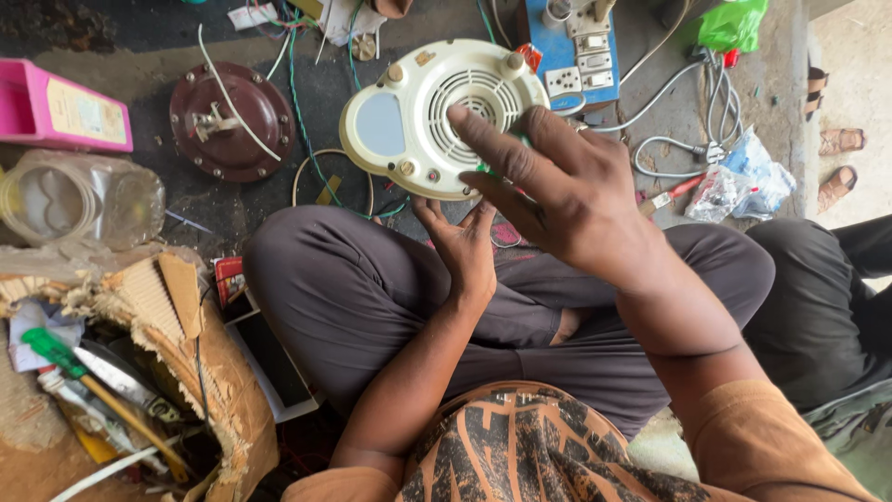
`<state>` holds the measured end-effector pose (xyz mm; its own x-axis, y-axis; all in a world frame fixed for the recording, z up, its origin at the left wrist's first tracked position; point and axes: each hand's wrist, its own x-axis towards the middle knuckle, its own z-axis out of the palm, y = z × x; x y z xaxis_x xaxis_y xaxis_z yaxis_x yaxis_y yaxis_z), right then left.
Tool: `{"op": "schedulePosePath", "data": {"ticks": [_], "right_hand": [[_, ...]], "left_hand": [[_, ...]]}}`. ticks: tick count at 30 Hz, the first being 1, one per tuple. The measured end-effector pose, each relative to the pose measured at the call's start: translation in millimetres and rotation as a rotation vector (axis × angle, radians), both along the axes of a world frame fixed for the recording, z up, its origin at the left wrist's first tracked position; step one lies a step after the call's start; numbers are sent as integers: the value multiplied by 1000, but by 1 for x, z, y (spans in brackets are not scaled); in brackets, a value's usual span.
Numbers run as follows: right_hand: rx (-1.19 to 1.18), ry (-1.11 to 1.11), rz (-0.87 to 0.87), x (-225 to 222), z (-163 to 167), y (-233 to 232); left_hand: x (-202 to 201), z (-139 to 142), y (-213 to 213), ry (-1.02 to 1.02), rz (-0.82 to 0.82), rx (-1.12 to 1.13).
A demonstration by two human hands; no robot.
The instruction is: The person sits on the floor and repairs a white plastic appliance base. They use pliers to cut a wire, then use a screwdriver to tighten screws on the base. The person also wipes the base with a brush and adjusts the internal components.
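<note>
the cream fan casing (437, 116) is held up over the person's crossed legs (372, 288), above the dark floor (139, 37). the left hand (462, 244) props its lower edge from beneath, fingers open against it. the right hand (548, 191) lies across its right side, fingers spread, with something green half hidden under them; whether it grips that i cannot tell. a maroon disc (232, 121) lies left of the casing, a blue switchboard (576, 51) just behind it.

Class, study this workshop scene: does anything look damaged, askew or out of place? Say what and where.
Yes. The cardboard box at lower left is torn, its ragged edges fraying, with a green-handled screwdriver and other tools jumbled inside. Loose wires trail across the floor. The cream fan-like appliance sits tilted between the left hand and right hand.
</note>
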<state>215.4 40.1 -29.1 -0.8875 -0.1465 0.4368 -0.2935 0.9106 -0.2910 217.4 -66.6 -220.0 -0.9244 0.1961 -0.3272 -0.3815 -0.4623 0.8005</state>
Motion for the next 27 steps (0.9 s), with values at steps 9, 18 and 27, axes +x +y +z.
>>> {"op": "schedulePosePath", "data": {"ticks": [9,18,27], "right_hand": [[19,14,-85,9,-15,3],[-98,-49,-148,4,-6,-8],[-351,-57,73,14,10,-15]], "left_hand": [[1,-3,2,22,46,67],[3,-6,2,27,52,41],[5,-5,0,23,45,126]]}}
